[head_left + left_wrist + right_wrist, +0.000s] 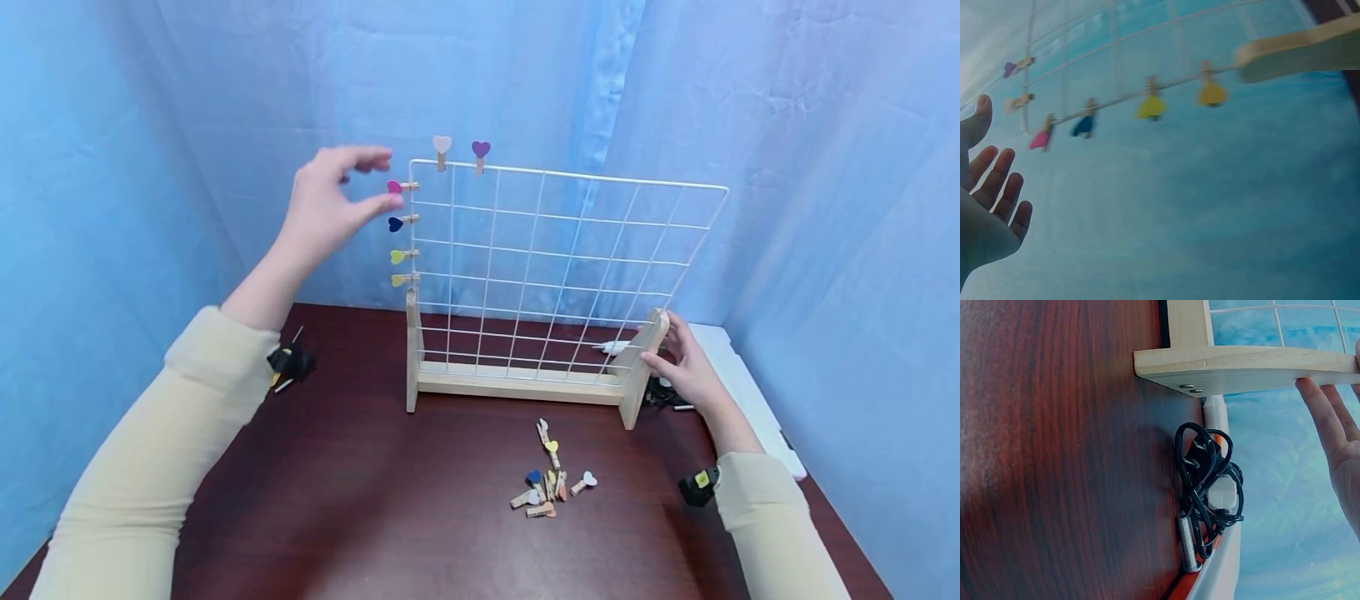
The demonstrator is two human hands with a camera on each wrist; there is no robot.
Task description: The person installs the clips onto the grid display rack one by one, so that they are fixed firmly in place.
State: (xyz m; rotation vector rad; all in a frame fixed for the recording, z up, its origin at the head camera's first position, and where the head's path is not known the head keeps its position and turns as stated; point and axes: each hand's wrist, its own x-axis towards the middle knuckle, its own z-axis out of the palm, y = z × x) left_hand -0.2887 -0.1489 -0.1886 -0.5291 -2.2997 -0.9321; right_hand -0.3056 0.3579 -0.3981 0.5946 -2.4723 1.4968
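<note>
A white wire grid (558, 214) stands in a wooden stand (517, 385). Clipped along its left edge are small heart clothespins: a pink clothespin (395, 187), a dark blue one (396, 224) and two yellow ones below. A white clothespin (442, 146) and a purple clothespin (481, 150) sit on the top wire. Thumb and fingers parted, my left hand (326, 196) is beside the pink clothespin and holds nothing; in the left wrist view that hand (991, 200) shows spread fingers. My right hand (688, 367) grips the stand's right upright (647, 358), thumb in front, other fingers partly hidden.
Several loose heart clothespins (551, 483) lie in a pile on the dark red table (360, 500). Behind the right upright are a coiled black cable (1200, 481) and a white box (750, 392). Blue curtains (315, 83) hang around the table.
</note>
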